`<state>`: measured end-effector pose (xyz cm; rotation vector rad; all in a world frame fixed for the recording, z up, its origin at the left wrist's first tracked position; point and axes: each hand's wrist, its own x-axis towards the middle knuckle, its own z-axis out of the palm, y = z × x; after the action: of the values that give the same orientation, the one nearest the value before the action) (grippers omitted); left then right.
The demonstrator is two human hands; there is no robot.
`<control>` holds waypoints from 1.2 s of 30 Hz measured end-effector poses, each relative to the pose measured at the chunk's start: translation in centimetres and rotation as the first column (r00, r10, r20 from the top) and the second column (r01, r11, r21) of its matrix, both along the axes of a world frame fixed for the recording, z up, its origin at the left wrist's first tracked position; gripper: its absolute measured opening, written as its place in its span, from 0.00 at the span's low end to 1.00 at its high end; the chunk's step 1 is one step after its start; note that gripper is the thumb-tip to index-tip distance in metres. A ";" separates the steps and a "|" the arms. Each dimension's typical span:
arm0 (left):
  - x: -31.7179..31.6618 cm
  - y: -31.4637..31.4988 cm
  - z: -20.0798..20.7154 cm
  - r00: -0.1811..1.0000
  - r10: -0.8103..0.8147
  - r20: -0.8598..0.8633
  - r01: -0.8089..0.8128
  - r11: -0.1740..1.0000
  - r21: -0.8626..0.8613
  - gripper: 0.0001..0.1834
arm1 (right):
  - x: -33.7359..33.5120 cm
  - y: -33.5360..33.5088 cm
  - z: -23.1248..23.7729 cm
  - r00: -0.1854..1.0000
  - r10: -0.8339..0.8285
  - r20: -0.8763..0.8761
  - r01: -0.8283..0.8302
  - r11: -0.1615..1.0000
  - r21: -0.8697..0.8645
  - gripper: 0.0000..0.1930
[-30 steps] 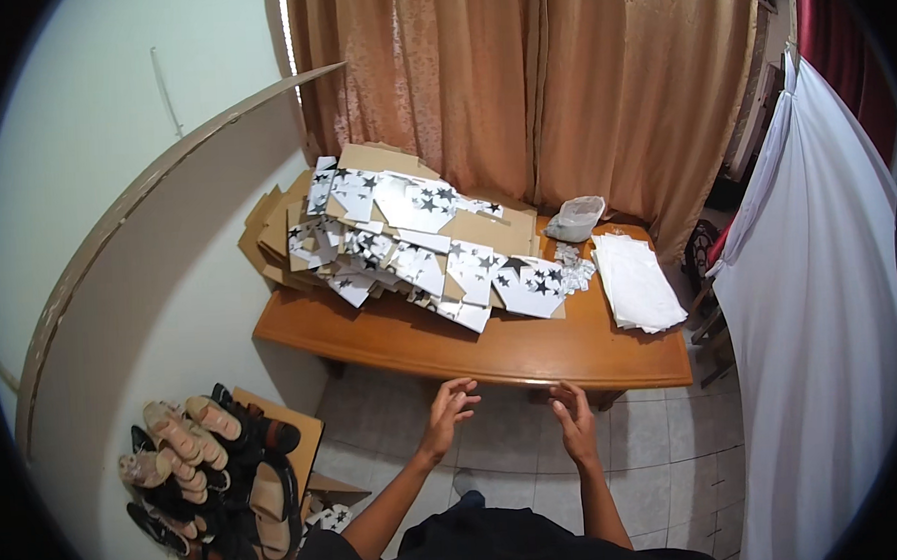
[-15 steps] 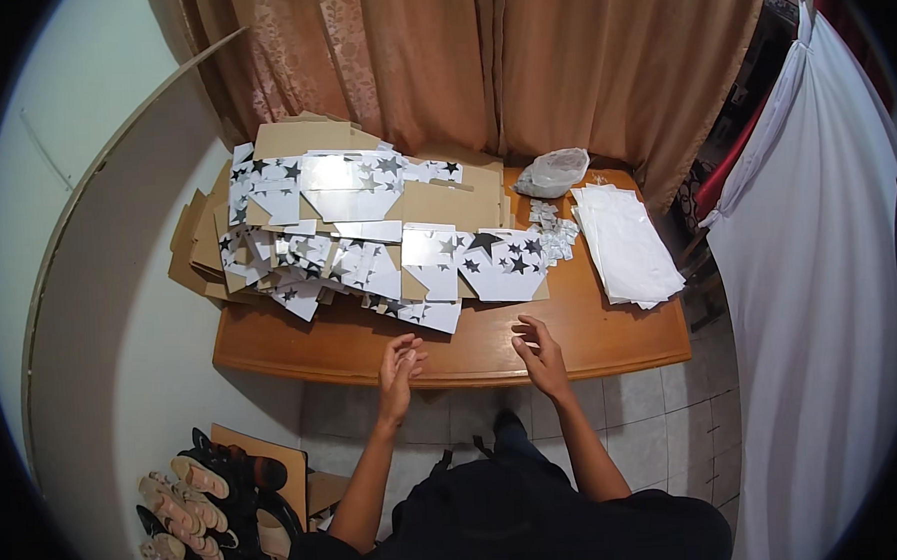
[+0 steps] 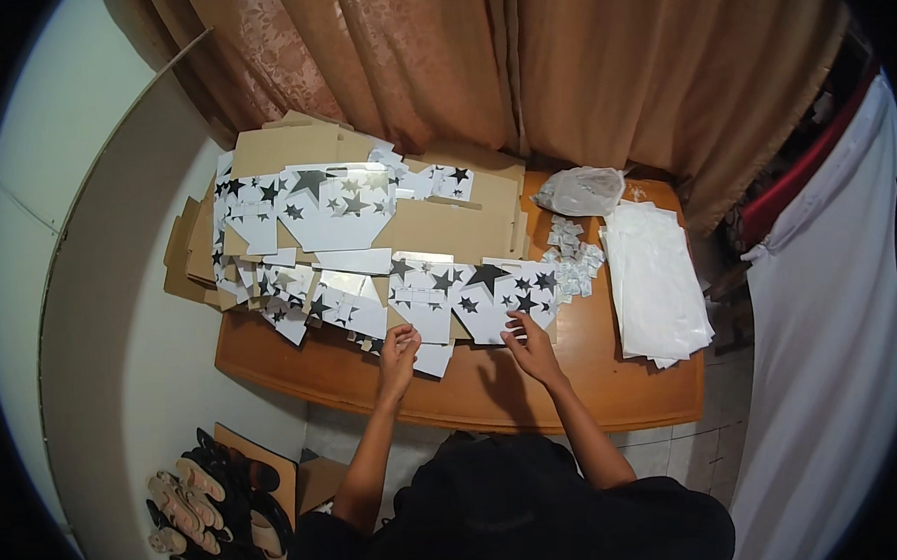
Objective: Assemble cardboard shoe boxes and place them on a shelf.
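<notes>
Flat cardboard box blanks lie in an overlapping pile on the wooden table [image 3: 614, 393], some showing plain brown, others white with black and grey stars. My left hand [image 3: 399, 360] is at the near edge of the pile, by a star-printed white blank [image 3: 420, 316]; its fingers are loosely bent, with nothing visible in them. Over the near edge of another star-printed blank [image 3: 485, 318] is my right hand [image 3: 532, 351], fingers apart and holding nothing. Whether either hand touches the cardboard is hard to tell.
Right of the pile lie small silvery packets [image 3: 573, 265], a clear plastic bag [image 3: 580, 191] and a stack of white sheets [image 3: 659, 281]. Brown curtains [image 3: 419, 61] hang behind the table. Shoes [image 3: 208, 501] stand at the lower left, and a white cloth [image 3: 823, 364] hangs at right.
I have come closer to the table, and both hands now reach the near edge of the cardboard pile. Earlier they were over the table's front edge, apart from the pile.
</notes>
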<state>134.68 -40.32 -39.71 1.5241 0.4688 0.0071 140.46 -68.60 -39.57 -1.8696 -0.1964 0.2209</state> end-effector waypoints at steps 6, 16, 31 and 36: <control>3.6 0.2 -2.5 0.999 0.041 0.016 -0.044 0.917 0.398 0.24 | 7.2 2.0 -3.8 0.990 0.115 0.075 -0.107 0.988 -0.110 0.23; 7.2 1.3 -4.2 0.999 -0.037 -0.014 0.033 0.591 0.806 0.27 | 13.7 6.8 -5.7 0.956 0.188 0.226 -0.110 0.941 -0.319 0.26; 7.2 3.7 -5.6 0.990 0.118 0.083 -0.143 0.869 0.474 0.35 | 12.2 5.9 -1.4 0.964 0.204 0.173 -0.111 0.894 -0.435 0.18; 7.3 4.0 -3.9 0.995 -0.001 0.098 -0.033 0.938 0.345 0.25 | 10.0 4.1 4.2 0.972 0.237 0.009 -0.223 0.925 -0.307 0.19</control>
<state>141.98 -36.36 -43.58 1.8566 0.4168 0.1842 150.45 -64.46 -35.42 -2.1596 -0.4355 0.3880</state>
